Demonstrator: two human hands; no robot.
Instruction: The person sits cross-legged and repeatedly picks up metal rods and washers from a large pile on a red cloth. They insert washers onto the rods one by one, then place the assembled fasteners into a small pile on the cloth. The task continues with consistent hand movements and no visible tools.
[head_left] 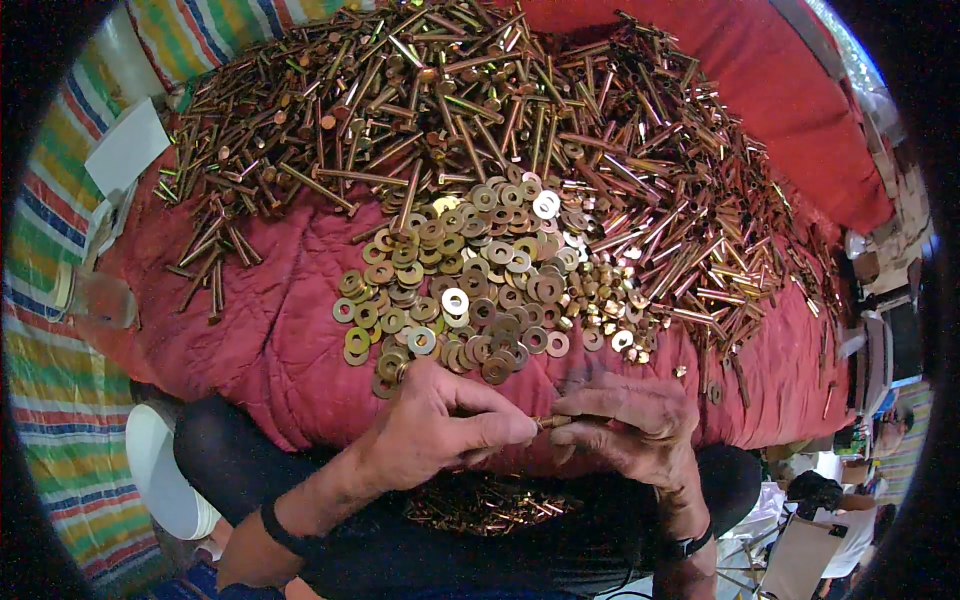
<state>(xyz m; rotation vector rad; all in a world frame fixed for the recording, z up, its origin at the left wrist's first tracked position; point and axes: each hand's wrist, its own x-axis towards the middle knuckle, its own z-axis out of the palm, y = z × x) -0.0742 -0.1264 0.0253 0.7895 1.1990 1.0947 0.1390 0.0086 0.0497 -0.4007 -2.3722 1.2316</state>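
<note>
Just in front of the washer pile, my left hand (pixel 430 425) and my right hand (pixel 635 425) meet fingertip to fingertip. Between them they pinch a small brass-coloured bolt (pixel 546 422), mostly covered by the fingers. Flat round washers (pixel 455 302) lie heaped right beyond my hands. Small nuts (pixel 622 300) are gathered to the right of these. A large pile of long copper-coloured bolts (pixel 440 90) spreads behind, and slimmer metal pieces (pixel 690 230) cover the right side. More metal pieces (pixel 490 505) sit in my lap below my hands.
Everything lies on a red quilted cloth (pixel 290 290). On the left are a clear jar (pixel 105 298), a white card (pixel 128 148) and a white bucket (pixel 170 475), against striped sheeting (pixel 75 420). At the lower right, another person (pixel 850 530) is near a chair.
</note>
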